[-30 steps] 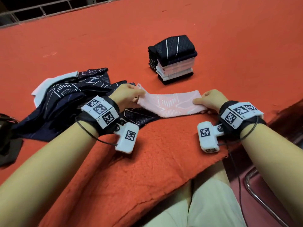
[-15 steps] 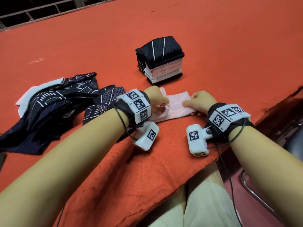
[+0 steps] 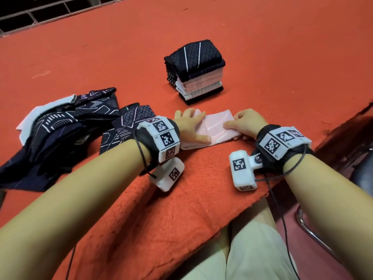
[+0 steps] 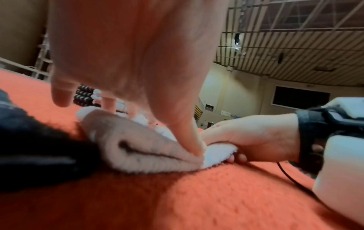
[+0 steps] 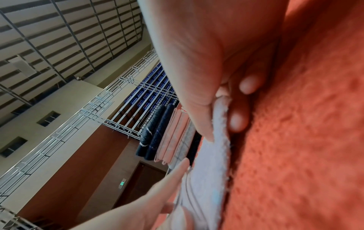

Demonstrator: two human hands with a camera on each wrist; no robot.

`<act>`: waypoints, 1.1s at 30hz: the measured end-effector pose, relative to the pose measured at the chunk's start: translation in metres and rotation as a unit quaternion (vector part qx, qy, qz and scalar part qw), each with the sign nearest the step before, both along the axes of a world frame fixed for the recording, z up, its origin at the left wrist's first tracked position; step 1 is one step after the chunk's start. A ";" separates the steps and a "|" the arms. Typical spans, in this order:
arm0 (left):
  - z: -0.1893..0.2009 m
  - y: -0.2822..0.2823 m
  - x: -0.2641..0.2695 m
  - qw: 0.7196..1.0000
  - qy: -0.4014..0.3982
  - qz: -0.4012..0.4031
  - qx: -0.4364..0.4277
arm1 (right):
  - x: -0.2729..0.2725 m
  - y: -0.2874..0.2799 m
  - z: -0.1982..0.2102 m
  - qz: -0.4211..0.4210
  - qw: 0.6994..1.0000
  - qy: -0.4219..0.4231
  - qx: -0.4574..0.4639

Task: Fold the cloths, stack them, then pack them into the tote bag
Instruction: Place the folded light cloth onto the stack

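Observation:
A pink cloth (image 3: 217, 127) lies folded over on the orange table cover (image 3: 201, 199) in front of me. My left hand (image 3: 188, 125) rests flat on its left half with straight fingers, and in the left wrist view the thumb presses into the pink cloth (image 4: 141, 149). My right hand (image 3: 243, 123) pinches the cloth's right edge, thumb on top and fingers curled beneath, as the right wrist view shows on the pink cloth (image 5: 212, 163). Behind it stands a stack of folded cloths (image 3: 195, 71), dark on top, pink and white below.
A loose pile of dark patterned cloths (image 3: 66, 126) lies to the left, over a white cloth (image 3: 38, 114). The table's edge runs close on the right, with a dark wooden edge (image 3: 343, 138) and a metal chair frame (image 3: 314, 237) beyond. My lap (image 3: 252, 249) is below.
My left hand carried the pink cloth's left end rightward over the rest, halving its length, and now lies flat on it. The right hand kept hold of the right edge.

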State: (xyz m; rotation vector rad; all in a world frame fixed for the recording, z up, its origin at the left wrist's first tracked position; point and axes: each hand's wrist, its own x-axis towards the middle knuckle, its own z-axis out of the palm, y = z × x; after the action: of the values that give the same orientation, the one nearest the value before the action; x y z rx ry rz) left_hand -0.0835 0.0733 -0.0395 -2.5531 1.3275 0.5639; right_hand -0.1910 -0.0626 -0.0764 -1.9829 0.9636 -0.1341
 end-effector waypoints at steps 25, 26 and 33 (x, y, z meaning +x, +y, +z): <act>0.002 0.039 0.042 0.815 0.404 0.266 -0.319 | 0.043 0.072 0.029 0.076 0.993 -0.074 -0.045; 0.002 0.042 0.045 0.794 0.426 0.278 -0.332 | 0.044 0.074 0.029 0.087 0.992 -0.067 -0.063; -0.006 0.035 0.054 0.737 0.436 0.379 -0.351 | 0.048 0.089 0.027 0.177 0.971 0.020 -0.161</act>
State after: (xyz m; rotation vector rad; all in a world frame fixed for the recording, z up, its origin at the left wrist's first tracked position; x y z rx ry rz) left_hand -0.0293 0.1083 -0.0451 -3.6658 0.5581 1.9258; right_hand -0.1427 0.0262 -0.0498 -2.4344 0.6253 -0.0513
